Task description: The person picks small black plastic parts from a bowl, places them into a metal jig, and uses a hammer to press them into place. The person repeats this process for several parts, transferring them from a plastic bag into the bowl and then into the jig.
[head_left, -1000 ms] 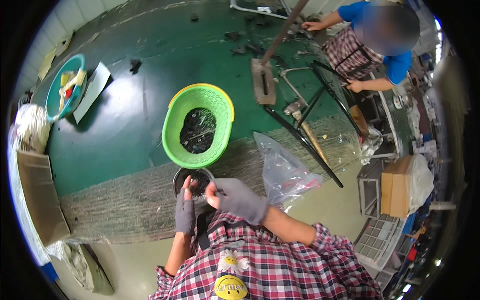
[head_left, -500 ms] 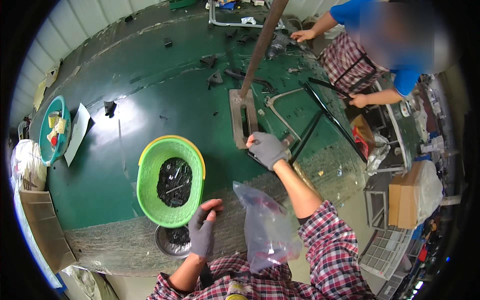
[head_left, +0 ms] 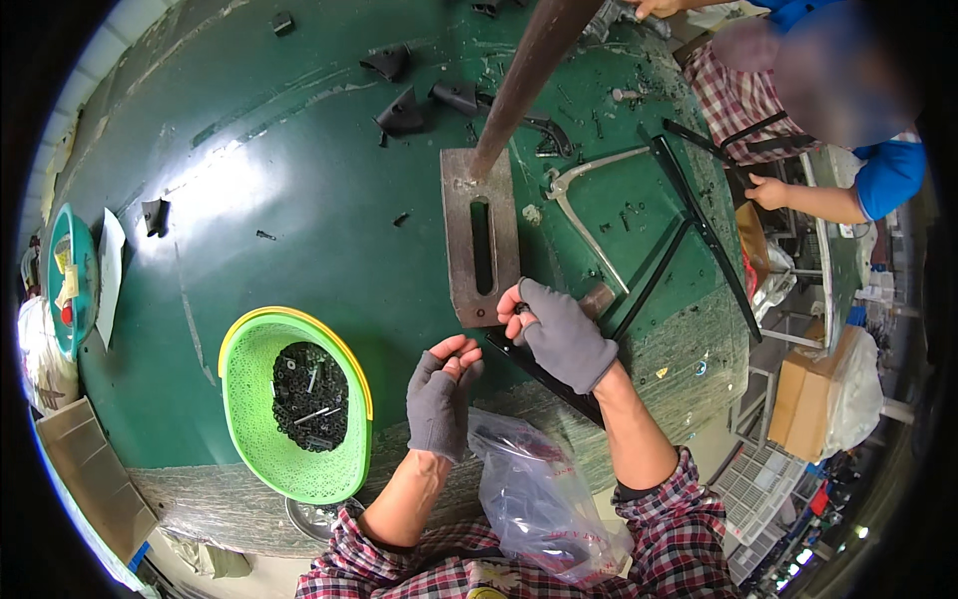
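Both my hands wear grey fingerless gloves. My right hand [head_left: 564,334] is closed in a pinch on a small black part [head_left: 522,308], just off the near end of a slotted metal plate [head_left: 461,235]. Below that hand lies a black bar [head_left: 544,377], partly covered by it. To the left, my left hand [head_left: 439,399] has its thumb and fingertips drawn together; what they hold, if anything, is hidden. A green basket [head_left: 239,399] with small black parts and screws [head_left: 309,394] stands left of that hand. A clear plastic bag [head_left: 544,499] hangs at the table's near edge.
A rusty rod [head_left: 519,95] rises from the plate. Beyond my right hand lie a metal bracket [head_left: 579,215] and long black bars [head_left: 704,235]. Black plastic pieces [head_left: 401,112] lie farther back. A metal bowl [head_left: 304,514] sits partly under the basket. A co-worker's hand [head_left: 766,192] is at the right.
My left hand has moved up and right from beside the basket, its fingers now drawn together. The right hand has turned and shows a small black part. The view has shifted closer to the table.
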The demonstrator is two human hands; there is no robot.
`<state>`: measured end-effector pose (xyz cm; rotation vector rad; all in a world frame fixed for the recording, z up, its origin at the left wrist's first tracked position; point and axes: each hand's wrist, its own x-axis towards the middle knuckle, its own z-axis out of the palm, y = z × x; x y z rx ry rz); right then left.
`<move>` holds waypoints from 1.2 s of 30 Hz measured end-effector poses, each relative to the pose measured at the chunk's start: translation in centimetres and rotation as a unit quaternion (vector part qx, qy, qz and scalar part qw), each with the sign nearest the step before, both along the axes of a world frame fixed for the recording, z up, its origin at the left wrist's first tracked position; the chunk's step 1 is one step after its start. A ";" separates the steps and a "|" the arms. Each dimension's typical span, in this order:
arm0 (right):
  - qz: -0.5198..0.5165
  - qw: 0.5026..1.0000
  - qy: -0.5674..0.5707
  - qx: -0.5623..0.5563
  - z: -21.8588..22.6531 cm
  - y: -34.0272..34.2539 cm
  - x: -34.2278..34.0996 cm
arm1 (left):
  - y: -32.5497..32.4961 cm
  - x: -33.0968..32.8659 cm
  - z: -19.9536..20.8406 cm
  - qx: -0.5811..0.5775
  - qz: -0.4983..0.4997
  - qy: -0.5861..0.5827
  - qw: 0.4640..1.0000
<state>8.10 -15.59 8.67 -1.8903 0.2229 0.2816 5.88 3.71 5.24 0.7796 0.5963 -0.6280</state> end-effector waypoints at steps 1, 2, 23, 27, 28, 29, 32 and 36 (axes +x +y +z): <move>-0.001 1.000 -0.002 -0.002 -0.3 0.1 0.1 | -0.2 0.2 0.1 -0.008 0.001 0.018 1.000; -0.001 1.000 -0.004 -0.003 -0.6 0.2 0.2 | -0.5 0.4 0.1 -0.015 0.003 0.036 0.999; 0.013 0.932 -0.272 -0.238 -4.1 1.5 -0.8 | -0.4 1.8 -2.6 -0.101 0.014 0.121 0.987; 0.013 0.942 -0.264 -0.208 -4.2 1.1 -0.8 | -0.4 1.9 -2.4 -0.098 0.005 0.116 0.988; 0.015 0.945 -0.256 -0.201 -4.1 0.9 -0.9 | -0.4 2.0 -2.3 -0.093 0.001 0.114 0.989; 0.011 0.946 -0.253 -0.202 -4.1 0.9 -1.0 | -0.4 2.0 -2.2 -0.087 -0.003 0.113 0.990; 0.003 0.946 -0.251 -0.206 -4.2 0.6 -1.3 | -0.4 2.0 -2.1 -0.087 -0.008 0.104 0.991; 0.001 0.942 -0.257 -0.217 -4.0 0.4 -1.2 | -0.4 2.0 -2.0 -0.084 -0.015 0.096 0.992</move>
